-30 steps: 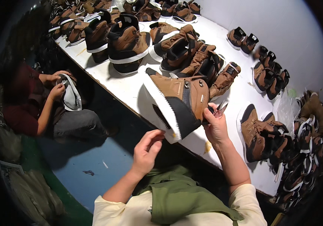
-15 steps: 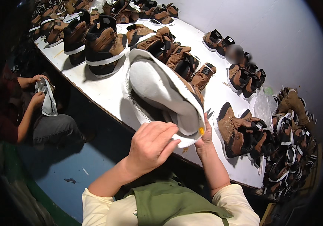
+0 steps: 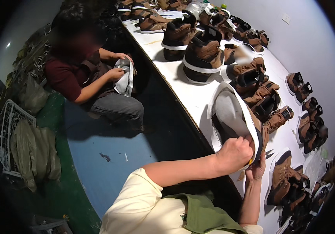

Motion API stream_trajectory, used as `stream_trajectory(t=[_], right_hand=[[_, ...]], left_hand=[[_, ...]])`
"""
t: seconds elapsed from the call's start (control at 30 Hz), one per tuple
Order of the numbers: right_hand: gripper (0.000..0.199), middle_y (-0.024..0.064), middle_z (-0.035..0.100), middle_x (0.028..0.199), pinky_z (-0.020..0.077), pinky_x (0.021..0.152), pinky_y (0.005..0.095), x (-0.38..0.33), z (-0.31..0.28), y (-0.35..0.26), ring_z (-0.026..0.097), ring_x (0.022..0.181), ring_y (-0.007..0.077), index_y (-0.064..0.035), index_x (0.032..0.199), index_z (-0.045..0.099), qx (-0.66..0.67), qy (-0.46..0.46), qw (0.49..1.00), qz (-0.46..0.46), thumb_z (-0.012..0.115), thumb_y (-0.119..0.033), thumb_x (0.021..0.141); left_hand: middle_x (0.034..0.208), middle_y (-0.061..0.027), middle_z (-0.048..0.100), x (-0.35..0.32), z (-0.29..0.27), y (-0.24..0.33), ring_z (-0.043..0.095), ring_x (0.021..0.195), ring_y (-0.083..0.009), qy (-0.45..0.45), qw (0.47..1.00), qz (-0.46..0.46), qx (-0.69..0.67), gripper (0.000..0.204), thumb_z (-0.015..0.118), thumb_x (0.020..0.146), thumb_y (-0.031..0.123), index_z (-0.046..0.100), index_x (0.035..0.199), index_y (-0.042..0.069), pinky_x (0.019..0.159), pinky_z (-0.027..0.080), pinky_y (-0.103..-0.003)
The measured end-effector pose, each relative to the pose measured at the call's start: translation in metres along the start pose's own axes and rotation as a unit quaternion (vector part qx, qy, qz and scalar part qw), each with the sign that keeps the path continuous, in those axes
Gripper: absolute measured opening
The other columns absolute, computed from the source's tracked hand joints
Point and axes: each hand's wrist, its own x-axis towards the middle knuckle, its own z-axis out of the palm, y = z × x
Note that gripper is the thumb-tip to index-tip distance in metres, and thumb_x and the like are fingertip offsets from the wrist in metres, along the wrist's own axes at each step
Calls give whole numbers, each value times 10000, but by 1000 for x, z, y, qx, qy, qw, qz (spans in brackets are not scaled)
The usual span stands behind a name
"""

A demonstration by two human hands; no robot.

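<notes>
Left hand (image 3: pixel 234 154): gripping the heel end of the white sole (image 3: pixel 230 117)
Right hand (image 3: pixel 256 170): under the grip, cradling the boot (image 3: pixel 253 124)
Table (image 3: pixel 183 84): beyond the grip, crowded with brown boots

Bright overhead light washes the white table (image 3: pixel 175 84); the floor lies dim, edges bend and darken, one face blurred.

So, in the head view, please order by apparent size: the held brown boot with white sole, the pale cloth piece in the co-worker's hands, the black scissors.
1. Brown boot with white sole, nearest the camera
2. Pale cloth piece
3. Black scissors, only the tips visible
</notes>
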Motion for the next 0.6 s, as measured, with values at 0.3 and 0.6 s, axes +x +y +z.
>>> stream_trajectory(t=[0.3,0.6], right_hand=[[261,72,697,1052,543,873,340,8,19,-18,673,942,179,-33,1144,612,-35,81,996,24,534,-237,1002],[129,106,690,989,546,844,329,4,34,-18,670,882,184,-6,1009,611,-36,19,999,-12,573,-124,972]], left_hand=[[735,-150,626,2,-1,-1,645,634,-293,11,994,21,-109,193,639,670,107,627,816,-19,562,528,-376],[582,-151,554,-33,10,-7,581,527,-351,105,939,-104,-311,141,678,714,39,559,649,-1,485,452,-436]])
